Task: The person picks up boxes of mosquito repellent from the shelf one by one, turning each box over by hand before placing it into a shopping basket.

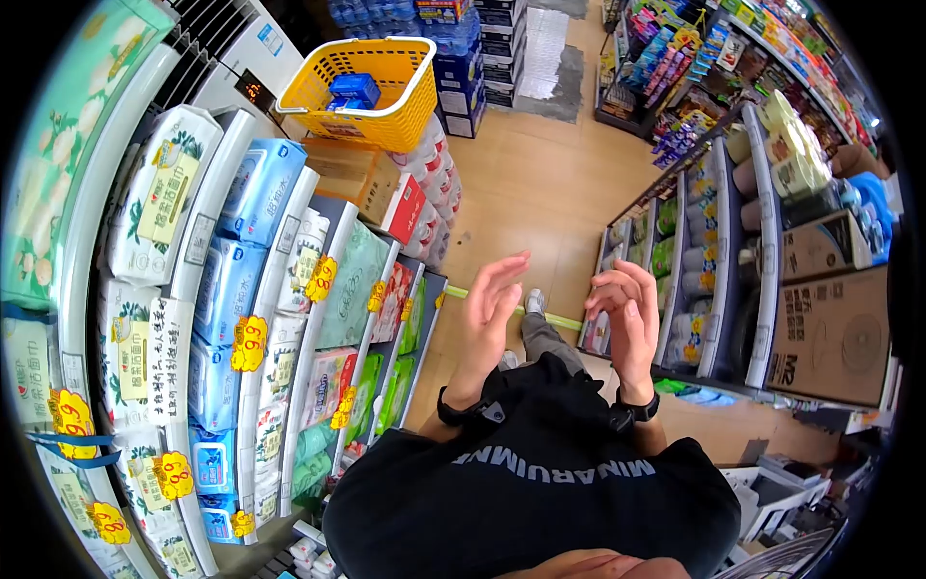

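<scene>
Packs in bright green wrapping [413, 318] stand on the shelving left of centre, the goods nearest the left hand [485, 333], with bare floor between them. That hand is raised at mid-frame, open and holding nothing, fingers pointing up and thumb a little apart. The right hand [632, 333], just right of centre, is loosely open too, its fingers partly curled, likewise holding nothing. Nearest it are wrapped cylindrical packs [698, 232] on a shelf unit [762, 251] at right of centre; the fingers look clear of them. A dark band circles each wrist.

Below the hands, a black T-shirt [521, 482] with pale lettering fills the lower middle of the frame; above it shows a pale shoe [534, 301] on the wood-toned floor [540, 174].

Further out, blue packs [258, 193] fill a row at the left, with yellow price tags [249, 344] along the shelf edges and a handwritten note [170, 357] farther left. A yellow basket [420, 96] holding blue boxes [355, 92] sits at upper left of centre. Colourful packets [675, 68] crowd the upper right, and a large brown carton [831, 338] stands at the right edge.
</scene>
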`<state>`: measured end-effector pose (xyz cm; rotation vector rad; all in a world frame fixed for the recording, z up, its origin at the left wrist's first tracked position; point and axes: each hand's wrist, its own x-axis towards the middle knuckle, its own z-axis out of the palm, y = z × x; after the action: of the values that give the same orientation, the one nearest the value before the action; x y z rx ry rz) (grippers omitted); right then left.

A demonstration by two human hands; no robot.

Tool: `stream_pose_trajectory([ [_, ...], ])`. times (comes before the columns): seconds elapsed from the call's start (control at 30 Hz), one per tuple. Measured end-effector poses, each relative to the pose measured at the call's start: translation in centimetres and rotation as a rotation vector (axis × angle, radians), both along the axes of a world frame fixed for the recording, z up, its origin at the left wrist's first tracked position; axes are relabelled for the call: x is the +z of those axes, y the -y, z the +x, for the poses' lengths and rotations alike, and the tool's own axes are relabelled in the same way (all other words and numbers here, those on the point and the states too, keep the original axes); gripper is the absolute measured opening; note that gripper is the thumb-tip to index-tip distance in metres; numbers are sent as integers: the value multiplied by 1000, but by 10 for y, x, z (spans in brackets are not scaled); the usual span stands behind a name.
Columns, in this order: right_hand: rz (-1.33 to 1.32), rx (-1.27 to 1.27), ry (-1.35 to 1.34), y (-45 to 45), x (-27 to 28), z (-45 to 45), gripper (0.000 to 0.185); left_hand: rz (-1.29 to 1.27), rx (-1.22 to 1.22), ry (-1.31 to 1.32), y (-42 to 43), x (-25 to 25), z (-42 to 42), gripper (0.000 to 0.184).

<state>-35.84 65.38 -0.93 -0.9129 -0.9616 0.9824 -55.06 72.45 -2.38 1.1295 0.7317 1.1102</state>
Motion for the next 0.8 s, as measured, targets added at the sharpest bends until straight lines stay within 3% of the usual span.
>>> stream_pose_trajectory([
  [0.37,48,-82,78,84,22,-9,53,-8,-126,74,68,9,-6,32],
  [0.8,146,-249,100,192,39,52,59,91,-312,69,143,29,74,31],
])
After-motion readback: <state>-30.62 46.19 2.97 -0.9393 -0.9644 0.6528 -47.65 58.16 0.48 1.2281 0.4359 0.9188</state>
